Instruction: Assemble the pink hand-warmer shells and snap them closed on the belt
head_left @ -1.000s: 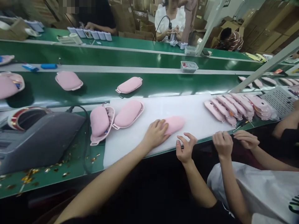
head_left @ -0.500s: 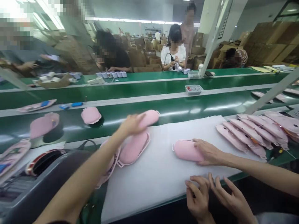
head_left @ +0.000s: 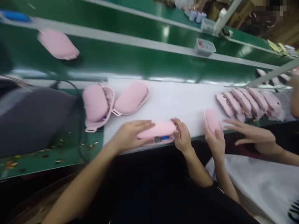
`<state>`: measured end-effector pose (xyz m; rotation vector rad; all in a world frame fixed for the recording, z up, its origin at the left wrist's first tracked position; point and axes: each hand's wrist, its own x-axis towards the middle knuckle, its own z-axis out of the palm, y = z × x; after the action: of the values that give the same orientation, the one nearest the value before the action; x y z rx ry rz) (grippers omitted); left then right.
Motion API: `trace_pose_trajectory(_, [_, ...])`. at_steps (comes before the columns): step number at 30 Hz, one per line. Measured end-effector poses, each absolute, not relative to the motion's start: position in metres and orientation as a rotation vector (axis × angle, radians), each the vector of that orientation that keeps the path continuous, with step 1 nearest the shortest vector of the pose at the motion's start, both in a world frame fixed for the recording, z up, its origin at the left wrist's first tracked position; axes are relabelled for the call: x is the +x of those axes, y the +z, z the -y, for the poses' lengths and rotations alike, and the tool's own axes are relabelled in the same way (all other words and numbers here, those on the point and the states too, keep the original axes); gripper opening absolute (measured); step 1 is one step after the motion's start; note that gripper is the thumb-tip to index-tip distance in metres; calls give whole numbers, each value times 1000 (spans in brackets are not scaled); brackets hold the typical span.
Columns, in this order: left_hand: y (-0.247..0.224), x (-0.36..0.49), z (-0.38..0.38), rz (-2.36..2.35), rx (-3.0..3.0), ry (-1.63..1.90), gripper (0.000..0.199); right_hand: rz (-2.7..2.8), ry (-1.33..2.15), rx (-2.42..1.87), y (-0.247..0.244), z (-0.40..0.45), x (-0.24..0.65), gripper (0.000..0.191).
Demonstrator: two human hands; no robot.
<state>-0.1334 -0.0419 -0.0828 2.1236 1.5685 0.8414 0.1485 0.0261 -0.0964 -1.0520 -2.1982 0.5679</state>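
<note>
A pink oval plastic case point(head_left: 158, 130) lies along the near edge of the white mat, its side parted so that a blue block and a bit of circuitry show. My left hand point(head_left: 134, 133) wraps its left end. At the other end the fingers of my right hand point(head_left: 182, 134) close round the case. To the left rest two more cases: a pink case with a gaping side point(head_left: 95, 102) and another pink case point(head_left: 132, 98). A co-worker's hand point(head_left: 216, 146) on the right holds a pink case point(head_left: 212, 119) upright, beside that person's spread other hand point(head_left: 254, 133).
Several pink shells point(head_left: 243, 101) stand in a row at the white mat's point(head_left: 177, 96) right end. Another pink case point(head_left: 58, 44) lies on the green belt point(head_left: 130, 59). A clear plastic box point(head_left: 205, 47) sits farther back; a dark grey machine point(head_left: 35, 121) is at left.
My left hand has brought a pink case from the left to the near edge, and my right hand has taken hold of it. The co-worker has lifted another case. My view has tilted down.
</note>
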Motion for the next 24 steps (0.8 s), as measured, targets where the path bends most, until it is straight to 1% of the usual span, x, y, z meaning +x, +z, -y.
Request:
trace_pose_trajectory(3, [-87,-146,26,-1543,1969,980,55,2102,620,-1065,-90,-38,147,45])
trace_pose_trajectory(6, [-78,-151,21,-1600,1854,1071,55,2020,493,-1088,-79,-42,147,31])
trace_pose_trajectory(7, [-73,-151,22,-1617,1831,1084,57,2057,473,-1081,-75,-42,146,25])
trace_pose_trajectory(9, [-65,-150,23,-1629,1816,1079,65,2230,501,-1034,-67,-41,142,20])
trace_pose_trajectory(11, [-60,-149,24,-1623,1814,1065,72,2427,516,-966,-60,-41,134,20])
trace_pose_trajectory(14, [-58,-147,25,-1622,1792,1074,76,2629,336,-959,-54,-39,111,31])
trace_pose_trajectory(17, [-56,-147,26,-1627,1767,1091,79,2774,193,-1004,-47,-38,88,31])
trace_pose_trajectory(19, [-56,-148,27,-1623,1765,1120,78,2799,287,-990,-41,-37,79,31])
trace_pose_trajectory(24, [-59,-150,26,-1608,1723,1209,70,2653,825,-873,-21,-38,76,24])
